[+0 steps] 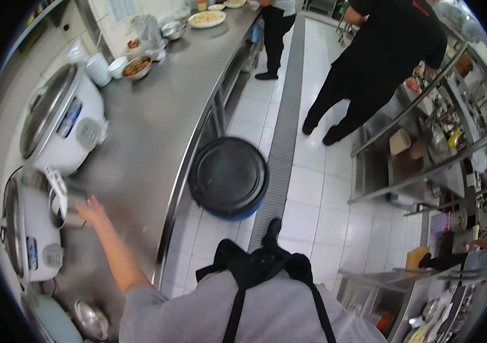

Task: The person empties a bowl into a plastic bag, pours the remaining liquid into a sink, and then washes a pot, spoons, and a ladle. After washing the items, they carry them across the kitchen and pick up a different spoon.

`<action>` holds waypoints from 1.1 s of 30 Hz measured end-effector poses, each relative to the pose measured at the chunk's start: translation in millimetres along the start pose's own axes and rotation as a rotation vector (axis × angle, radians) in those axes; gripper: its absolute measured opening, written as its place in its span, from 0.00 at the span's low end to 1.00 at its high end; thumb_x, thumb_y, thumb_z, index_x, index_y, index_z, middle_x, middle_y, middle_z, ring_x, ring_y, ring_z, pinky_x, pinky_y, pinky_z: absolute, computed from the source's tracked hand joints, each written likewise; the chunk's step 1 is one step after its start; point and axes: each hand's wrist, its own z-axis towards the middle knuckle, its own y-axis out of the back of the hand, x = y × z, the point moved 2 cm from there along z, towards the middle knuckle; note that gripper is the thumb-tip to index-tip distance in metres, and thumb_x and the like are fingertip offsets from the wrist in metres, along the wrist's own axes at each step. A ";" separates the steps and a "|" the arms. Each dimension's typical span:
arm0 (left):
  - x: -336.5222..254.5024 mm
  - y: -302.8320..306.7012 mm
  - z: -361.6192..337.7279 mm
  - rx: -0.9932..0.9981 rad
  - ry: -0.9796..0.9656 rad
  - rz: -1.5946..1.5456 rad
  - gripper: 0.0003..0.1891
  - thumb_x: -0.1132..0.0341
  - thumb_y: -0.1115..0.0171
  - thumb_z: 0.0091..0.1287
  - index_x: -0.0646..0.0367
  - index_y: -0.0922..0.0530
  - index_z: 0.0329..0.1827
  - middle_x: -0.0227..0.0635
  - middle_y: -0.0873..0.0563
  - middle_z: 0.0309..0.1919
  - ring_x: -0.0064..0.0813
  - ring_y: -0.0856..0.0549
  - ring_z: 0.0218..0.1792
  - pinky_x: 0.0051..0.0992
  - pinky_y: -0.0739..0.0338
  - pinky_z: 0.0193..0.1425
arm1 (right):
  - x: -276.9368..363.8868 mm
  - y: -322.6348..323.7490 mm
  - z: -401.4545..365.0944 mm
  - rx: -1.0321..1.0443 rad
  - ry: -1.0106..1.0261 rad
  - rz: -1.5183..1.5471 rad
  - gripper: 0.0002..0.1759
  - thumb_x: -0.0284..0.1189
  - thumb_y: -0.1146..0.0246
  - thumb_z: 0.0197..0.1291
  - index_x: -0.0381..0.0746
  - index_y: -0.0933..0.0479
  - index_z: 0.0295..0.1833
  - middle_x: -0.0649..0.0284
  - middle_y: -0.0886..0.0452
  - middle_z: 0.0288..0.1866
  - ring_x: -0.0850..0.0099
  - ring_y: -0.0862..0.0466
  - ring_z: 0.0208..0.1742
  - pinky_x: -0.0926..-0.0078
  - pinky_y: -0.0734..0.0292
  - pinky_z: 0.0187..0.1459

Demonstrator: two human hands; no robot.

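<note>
My left hand (91,211) reaches out over the steel counter (135,154), its fingers spread at the side of a metal container (74,209). A white handled utensil (56,182) leans up out of that container. Right behind the container stands a white rice cooker (40,228), and a second, larger rice cooker (72,128) sits farther along the wall. My right hand is out of view.
White bowls (98,70) are stacked beside a bowl of browned food (137,68). A black-lidded bin (229,174) stands on the floor by the counter. One person in black (375,57) works at the right-hand shelves; another person (278,34) stands by the counter's far end.
</note>
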 end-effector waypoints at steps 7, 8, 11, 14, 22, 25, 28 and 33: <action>120.5 -103.4 -202.5 0.429 -0.448 0.357 0.30 0.69 0.49 0.59 0.57 0.51 0.63 0.42 0.48 0.62 0.41 0.37 0.58 0.36 0.35 0.56 | -83.1 344.8 186.5 0.076 -0.381 0.572 0.23 0.34 0.41 0.45 0.38 0.29 0.49 0.53 0.22 0.41 0.63 0.21 0.39 0.63 0.26 0.38; 132.3 -114.8 -223.1 0.527 -0.512 0.409 0.30 0.70 0.50 0.60 0.58 0.52 0.64 0.41 0.47 0.62 0.42 0.36 0.58 0.36 0.36 0.56 | -77.6 398.5 241.8 -0.040 -0.275 0.520 0.18 0.35 0.43 0.45 0.37 0.27 0.42 0.52 0.22 0.38 0.60 0.21 0.38 0.63 0.27 0.37; 160.4 -135.6 -265.0 0.652 -0.711 0.574 0.28 0.71 0.52 0.60 0.61 0.51 0.63 0.41 0.47 0.62 0.41 0.35 0.58 0.37 0.38 0.57 | -37.7 586.9 365.4 -0.305 0.050 0.104 0.19 0.38 0.55 0.55 0.37 0.23 0.28 0.53 0.22 0.26 0.58 0.21 0.29 0.61 0.27 0.34; 195.8 -150.3 -295.9 0.671 -0.793 0.753 0.27 0.71 0.52 0.60 0.64 0.48 0.62 0.43 0.46 0.62 0.43 0.35 0.57 0.38 0.40 0.57 | 68.4 791.3 385.5 -0.498 0.367 -0.166 0.18 0.36 0.55 0.55 0.35 0.23 0.29 0.49 0.22 0.32 0.54 0.22 0.34 0.60 0.28 0.39; 337.4 -281.0 -327.9 0.719 -0.984 0.948 0.26 0.72 0.47 0.53 0.67 0.39 0.57 0.53 0.38 0.56 0.47 0.37 0.57 0.40 0.43 0.59 | 173.0 1033.5 491.4 -0.511 0.251 -0.045 0.13 0.27 0.49 0.46 0.33 0.23 0.34 0.47 0.23 0.38 0.56 0.23 0.44 0.63 0.28 0.46; 397.0 -361.7 -333.5 0.794 -0.906 1.015 0.27 0.71 0.46 0.52 0.68 0.39 0.57 0.52 0.36 0.54 0.47 0.36 0.56 0.39 0.44 0.59 | 151.2 1065.7 529.1 -0.459 0.232 0.026 0.13 0.27 0.50 0.46 0.33 0.24 0.35 0.46 0.24 0.40 0.54 0.23 0.44 0.64 0.27 0.44; 438.3 -445.3 -347.4 0.879 -0.907 1.010 0.28 0.70 0.45 0.51 0.67 0.39 0.57 0.51 0.35 0.53 0.47 0.35 0.55 0.37 0.43 0.58 | 122.7 1088.0 569.3 -0.243 0.121 -0.103 0.15 0.28 0.50 0.50 0.33 0.26 0.42 0.48 0.25 0.46 0.58 0.25 0.49 0.65 0.30 0.49; 492.2 -533.5 -360.1 0.981 -0.911 0.911 0.27 0.70 0.45 0.51 0.65 0.38 0.57 0.48 0.33 0.53 0.44 0.34 0.53 0.35 0.42 0.57 | 92.8 1139.5 665.5 -0.113 0.089 -0.144 0.15 0.27 0.49 0.48 0.39 0.24 0.43 0.54 0.24 0.46 0.58 0.24 0.48 0.65 0.29 0.47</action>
